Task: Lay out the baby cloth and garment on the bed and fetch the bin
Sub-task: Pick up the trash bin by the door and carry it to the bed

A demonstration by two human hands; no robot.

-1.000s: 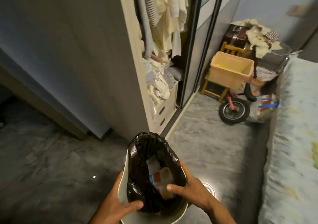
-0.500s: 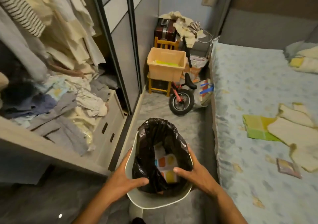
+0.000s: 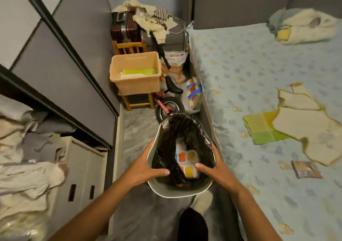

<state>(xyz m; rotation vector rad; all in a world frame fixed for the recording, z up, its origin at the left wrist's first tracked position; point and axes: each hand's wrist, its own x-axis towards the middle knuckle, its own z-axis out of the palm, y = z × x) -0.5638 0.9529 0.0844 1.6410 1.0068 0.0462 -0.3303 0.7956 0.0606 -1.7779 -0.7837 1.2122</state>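
I hold a white bin (image 3: 177, 191) lined with a black bag in front of me, above the grey floor beside the bed. My left hand (image 3: 143, 168) grips its left rim and my right hand (image 3: 215, 171) grips its right rim, thumbs inside. Colourful packaging lies in the bag. On the bed (image 3: 240, 70) at the right, a cream baby garment (image 3: 311, 128) lies spread flat, overlapping a yellow-green folded cloth (image 3: 259, 128).
An open wardrobe (image 3: 61, 85) with piled clothes and white drawers (image 3: 83, 168) fills the left. Ahead stand a tan crate (image 3: 136, 75) on a yellow stool, a small bike (image 3: 169, 105), bags and a suitcase (image 3: 125, 28). A small packet (image 3: 306, 169) lies on the bed.
The view has swung right from the wardrobe toward the bed aisle. I have carried the bin forward alongside the bed, both hands gripping it throughout.
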